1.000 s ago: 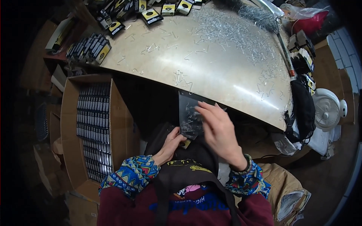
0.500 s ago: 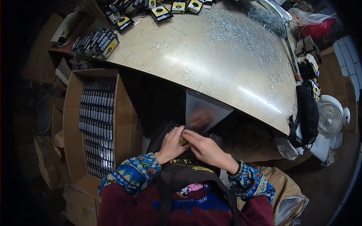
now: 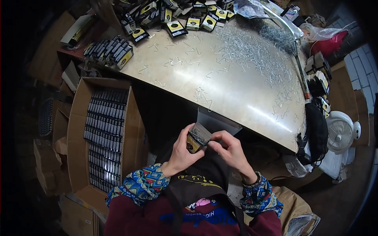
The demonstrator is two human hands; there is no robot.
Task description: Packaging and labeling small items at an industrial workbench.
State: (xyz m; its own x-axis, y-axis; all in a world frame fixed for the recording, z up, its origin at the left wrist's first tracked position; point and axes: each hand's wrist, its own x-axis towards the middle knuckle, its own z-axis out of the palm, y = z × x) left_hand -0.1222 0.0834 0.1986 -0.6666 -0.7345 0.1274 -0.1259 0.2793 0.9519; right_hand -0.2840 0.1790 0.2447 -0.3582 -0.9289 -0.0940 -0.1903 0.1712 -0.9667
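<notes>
My left hand (image 3: 182, 151) is wrapped round a small black-and-yellow cardboard box (image 3: 192, 145), held above my lap just off the table's front edge. Its top flap stands up, and thin bent metal wire hooks (image 3: 200, 135) show inside. Thumb and forefinger of my right hand (image 3: 232, 152) pinch together at the box's right edge by the flap; what lies between the fingertips is mostly hidden. Behind the box, a translucent plastic piece (image 3: 216, 121) hangs below the table edge.
Loose wire hooks (image 3: 252, 51) heap on the table (image 3: 165, 86). More small boxes (image 3: 175, 28) are piled at its far side. To my left stands a large carton (image 3: 132, 118) holding rows of black packs (image 3: 104, 129). A white fan (image 3: 340, 133) is at the right.
The box has come up into view with its flap raised and hooks showing. My hands, close together before, have moved apart, the right one to the right. The view has shifted slightly.
</notes>
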